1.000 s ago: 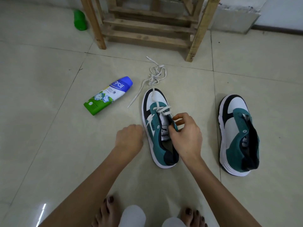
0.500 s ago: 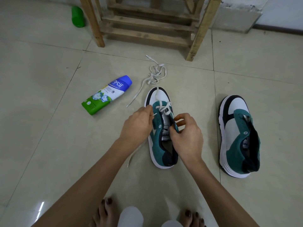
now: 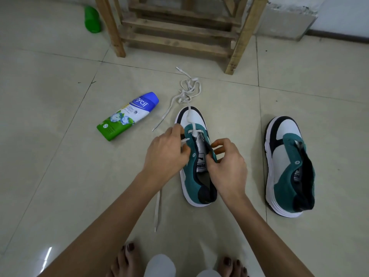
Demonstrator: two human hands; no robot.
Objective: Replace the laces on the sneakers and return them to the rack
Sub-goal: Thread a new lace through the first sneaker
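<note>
A teal, white and black sneaker (image 3: 194, 176) stands on the floor tiles in front of me, toe pointing away. A white lace (image 3: 187, 90) runs from its front eyelets over the toe into a loose tangle on the floor; another length trails under my left forearm. My left hand (image 3: 165, 154) pinches the lace at the shoe's left eyelet row. My right hand (image 3: 225, 164) grips the right eyelet flap beside the tongue. A second matching sneaker (image 3: 287, 166) stands unlaced to the right. The wooden rack (image 3: 179, 29) is at the top.
A blue, white and green powder bottle (image 3: 127, 115) lies on the floor left of the laced shoe. A green bottle (image 3: 92, 20) lies near the rack's left leg. My bare feet (image 3: 127, 258) show at the bottom edge.
My left hand has moved from the floor left of the sneaker onto its left eyelet side and taken hold of the lace. My right hand has stayed on the right flap.
</note>
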